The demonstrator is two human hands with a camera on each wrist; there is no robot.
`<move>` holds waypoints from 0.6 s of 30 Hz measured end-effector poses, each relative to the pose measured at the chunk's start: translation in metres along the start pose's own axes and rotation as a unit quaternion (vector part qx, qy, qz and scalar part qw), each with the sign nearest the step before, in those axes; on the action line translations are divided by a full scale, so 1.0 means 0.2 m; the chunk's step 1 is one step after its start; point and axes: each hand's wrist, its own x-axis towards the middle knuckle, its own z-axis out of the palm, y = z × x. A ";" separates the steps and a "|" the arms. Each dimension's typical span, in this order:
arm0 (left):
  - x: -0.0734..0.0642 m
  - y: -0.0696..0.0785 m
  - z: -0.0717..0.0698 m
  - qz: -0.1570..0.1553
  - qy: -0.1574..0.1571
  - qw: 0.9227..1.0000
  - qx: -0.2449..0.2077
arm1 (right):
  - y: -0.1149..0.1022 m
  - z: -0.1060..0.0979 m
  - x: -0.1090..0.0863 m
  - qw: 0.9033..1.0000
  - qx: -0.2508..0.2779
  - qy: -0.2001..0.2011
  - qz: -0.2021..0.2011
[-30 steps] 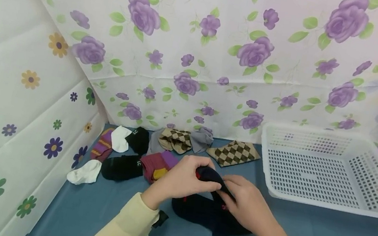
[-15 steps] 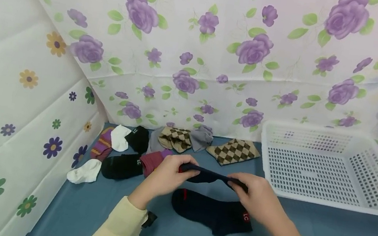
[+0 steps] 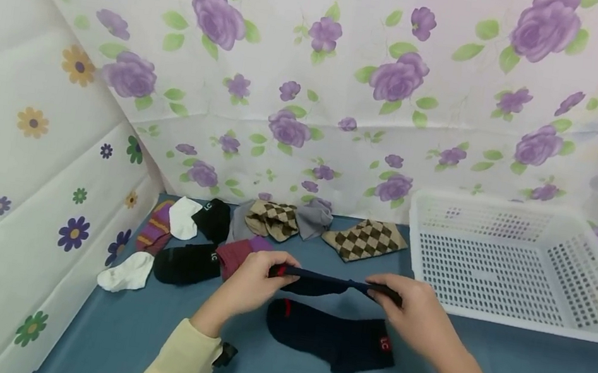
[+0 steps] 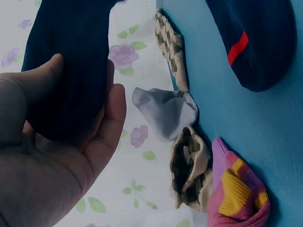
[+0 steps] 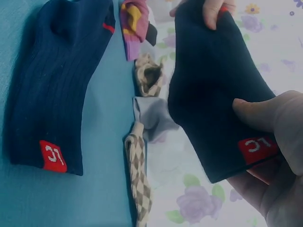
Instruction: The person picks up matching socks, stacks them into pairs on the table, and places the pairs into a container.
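A navy sock with red patches is stretched level between both hands, above the blue table. My left hand pinches its toe end, thumb on one face and fingers behind it in the left wrist view. The cuff end, with a red label, is pinched by my right hand. Below the held sock, a matching navy sock lies flat on the table, its toe to the left and its red-labelled cuff to the right.
A white perforated basket stands at the right. Along the back lie an argyle sock, a grey sock and a bunched argyle sock. Further left are black socks, white socks and a striped purple sock.
The held sock has gone from bent to pulled straight. My left hand has moved left and my right hand slightly right, uncovering the navy sock on the table.
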 end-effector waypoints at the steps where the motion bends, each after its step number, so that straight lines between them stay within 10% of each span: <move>1: 0.00 -0.01 0.00 0.001 0.005 1.000 0.001 | 0.01 0.00 0.00 1.000 0.004 0.001 0.002; 18: 0.00 -0.07 -0.07 0.002 0.133 0.983 -0.124 | 0.03 -0.01 0.02 0.992 0.044 0.119 -0.022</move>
